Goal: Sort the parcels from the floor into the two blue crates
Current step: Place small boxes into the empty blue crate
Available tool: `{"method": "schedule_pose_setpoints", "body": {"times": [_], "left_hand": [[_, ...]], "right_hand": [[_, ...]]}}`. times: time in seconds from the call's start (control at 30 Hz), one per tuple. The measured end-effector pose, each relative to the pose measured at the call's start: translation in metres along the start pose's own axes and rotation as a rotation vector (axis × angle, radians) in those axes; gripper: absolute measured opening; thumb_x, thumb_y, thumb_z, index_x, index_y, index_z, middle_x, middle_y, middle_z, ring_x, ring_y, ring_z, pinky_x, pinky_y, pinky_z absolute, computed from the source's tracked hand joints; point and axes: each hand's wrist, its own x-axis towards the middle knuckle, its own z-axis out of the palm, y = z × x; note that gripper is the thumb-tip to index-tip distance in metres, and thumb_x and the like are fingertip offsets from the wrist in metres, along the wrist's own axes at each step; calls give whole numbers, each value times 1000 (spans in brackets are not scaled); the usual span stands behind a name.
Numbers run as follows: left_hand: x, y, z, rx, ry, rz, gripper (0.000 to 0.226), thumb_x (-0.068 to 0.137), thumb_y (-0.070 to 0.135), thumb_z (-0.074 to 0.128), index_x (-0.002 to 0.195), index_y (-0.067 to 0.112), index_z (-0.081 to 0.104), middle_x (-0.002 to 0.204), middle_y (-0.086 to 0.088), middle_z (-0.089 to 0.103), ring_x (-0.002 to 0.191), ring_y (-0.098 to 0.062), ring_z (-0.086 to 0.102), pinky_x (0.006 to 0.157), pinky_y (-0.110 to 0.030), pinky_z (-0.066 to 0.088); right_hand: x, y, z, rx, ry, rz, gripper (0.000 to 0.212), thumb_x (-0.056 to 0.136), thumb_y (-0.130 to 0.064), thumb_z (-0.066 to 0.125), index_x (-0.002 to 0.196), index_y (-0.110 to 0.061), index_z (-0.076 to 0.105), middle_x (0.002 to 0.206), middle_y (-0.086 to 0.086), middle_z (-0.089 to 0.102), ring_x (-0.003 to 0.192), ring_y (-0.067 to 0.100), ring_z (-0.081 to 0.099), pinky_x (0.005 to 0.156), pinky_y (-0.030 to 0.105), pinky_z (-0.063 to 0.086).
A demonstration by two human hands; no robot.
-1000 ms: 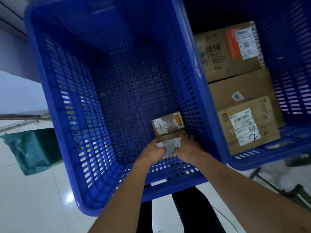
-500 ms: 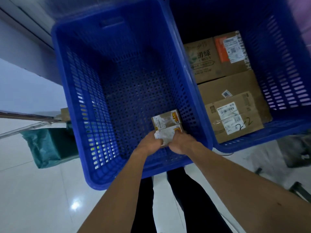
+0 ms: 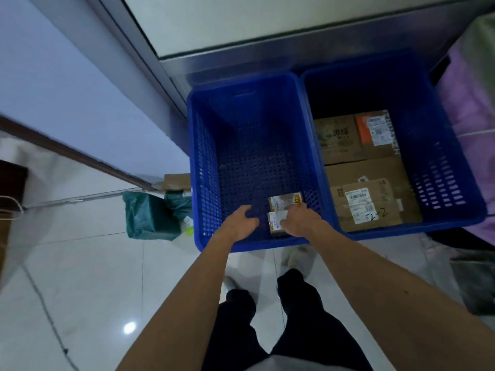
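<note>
Two blue crates stand side by side on the floor. In the left crate (image 3: 205, 167), two small brown parcels lie by the front right corner. The farther parcel (image 3: 285, 202) lies free. My right hand (image 3: 301, 223) holds the nearer small parcel (image 3: 275, 223) with fingers curled over its right side. My left hand (image 3: 238, 223) hovers just left of it, fingers relaxed and holding nothing. The right crate (image 3: 439, 167) contains a printed carton (image 3: 338, 140) at the back and a labelled cardboard box (image 3: 375, 210) marked "2-2" at the front.
A green plastic-wrapped parcel (image 3: 150, 218) lies on the white tiled floor left of the crates, with a cardboard box (image 3: 176, 180) behind it. A wall and metal frame run behind the crates. Purple fabric (image 3: 471, 103) is at the right. My legs stand just before the crates.
The view has pulled back and up from the crates. My left hand has let go of the small parcel and moved left. My right hand stays on it.
</note>
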Motion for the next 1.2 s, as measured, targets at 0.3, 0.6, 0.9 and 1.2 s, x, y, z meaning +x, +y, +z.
{"method": "schedule_pose_setpoints", "body": {"times": [0.3,0.6,0.9,1.2], "left_hand": [[-87,-46,-55,15,120,78,69,91,32,58,155,26,32,141,-16,55,109,-34,64,82,-40,52],[-162,-156,-133,36,220,129,54,96,32,56,147,23,43,140,-6,57,110,-20,58,91,-28,46],[-179,-229,-183,32,238,99,49,95,33,56,142,22,49,135,-6,58,110,-22,59,93,-30,47],[-138,-241,-214,-52,224,25,56,87,39,57,139,20,51,135,-10,57,120,-31,59,104,-44,49]], "right_hand": [[-64,-84,23,-109,127,-108,56,102,-43,40,145,-6,39,153,20,31,130,36,44,106,42,39],[-109,-201,85,-190,311,-215,43,102,-36,42,130,-4,47,152,20,29,122,37,49,95,45,45],[-123,-268,128,-205,409,-273,35,101,-32,42,122,-6,51,133,16,42,110,32,52,86,41,44],[-78,-298,120,-207,340,-309,33,101,-30,41,120,-5,52,129,15,45,111,32,53,87,39,43]]}}
